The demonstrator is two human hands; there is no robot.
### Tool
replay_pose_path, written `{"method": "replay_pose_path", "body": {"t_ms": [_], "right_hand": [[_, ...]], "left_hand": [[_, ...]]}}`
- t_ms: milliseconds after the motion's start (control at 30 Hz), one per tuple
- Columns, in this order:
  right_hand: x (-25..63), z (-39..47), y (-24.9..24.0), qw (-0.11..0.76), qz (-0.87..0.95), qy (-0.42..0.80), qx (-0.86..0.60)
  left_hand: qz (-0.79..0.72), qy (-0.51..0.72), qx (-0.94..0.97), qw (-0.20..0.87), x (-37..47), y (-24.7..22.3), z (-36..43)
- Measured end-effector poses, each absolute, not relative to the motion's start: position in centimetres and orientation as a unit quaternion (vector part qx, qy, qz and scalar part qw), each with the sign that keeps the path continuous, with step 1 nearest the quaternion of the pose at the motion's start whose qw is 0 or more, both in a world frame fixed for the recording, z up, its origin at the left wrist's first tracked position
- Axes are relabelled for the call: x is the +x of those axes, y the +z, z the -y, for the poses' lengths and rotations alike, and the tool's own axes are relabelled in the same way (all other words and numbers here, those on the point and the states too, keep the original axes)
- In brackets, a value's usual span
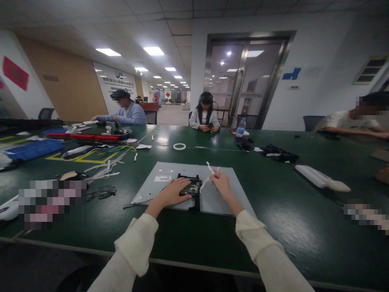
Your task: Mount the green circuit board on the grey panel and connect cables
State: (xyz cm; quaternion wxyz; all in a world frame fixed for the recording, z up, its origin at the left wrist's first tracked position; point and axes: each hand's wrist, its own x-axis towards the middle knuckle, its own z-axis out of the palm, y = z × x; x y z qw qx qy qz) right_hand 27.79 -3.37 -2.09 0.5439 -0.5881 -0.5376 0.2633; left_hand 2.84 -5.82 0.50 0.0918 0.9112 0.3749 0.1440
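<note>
A flat grey metal panel (223, 204), like the back of a display, lies before me with paper labels at its upper left. Across its middle sits a black bracket (195, 204) holding a green circuit board (193, 189). My left hand (172, 193) rests on the board and bracket, fingers stretched out flat. To the right of the bracket, my right hand (223, 185) is closed in a pinch on a thin white strip (209, 166). The strip's lower end hangs towards the board's right edge; whether it touches the board I cannot tell.
Left on the green table (273, 194) lie eyeglasses (101, 193), loose white strips (105, 170) and a blue tray (33, 150). A tape roll (179, 146) lies beyond the panel. A water bottle (241, 127) and white device (319, 177) are right. Several people sit around the table.
</note>
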Motion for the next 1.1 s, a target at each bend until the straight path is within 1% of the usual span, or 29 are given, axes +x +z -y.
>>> {"method": "replay_pose_path", "body": {"t_ms": [267, 433, 700, 900, 967, 1100], "right_hand": [[28.6, 3.4, -1.3, 0.610, 0.459, 0.294, -0.575], [30.0, 3.3, -0.7, 0.628, 0.420, 0.296, -0.585], [29.5, 3.4, -1.2, 0.609, 0.435, 0.311, -0.586], [29.2, 3.3, -1.4, 0.602, 0.457, 0.296, -0.584], [29.2, 3.3, -1.5, 0.593, 0.473, 0.274, -0.592], [29.3, 3.5, -1.1, 0.554, 0.530, 0.184, -0.615]], "left_hand": [[-0.370, 0.177, 0.906, 0.106, 2.7, 0.0, 5.8], [-0.378, 0.179, 0.901, 0.110, 2.7, 0.1, 6.1], [-0.369, 0.193, 0.903, 0.104, 2.8, -0.3, 5.8], [-0.372, 0.190, 0.903, 0.103, 2.8, -0.4, 5.6], [-0.369, 0.191, 0.904, 0.103, 2.8, -0.5, 5.6], [-0.368, 0.192, 0.904, 0.104, 2.8, -0.5, 5.5]]}}
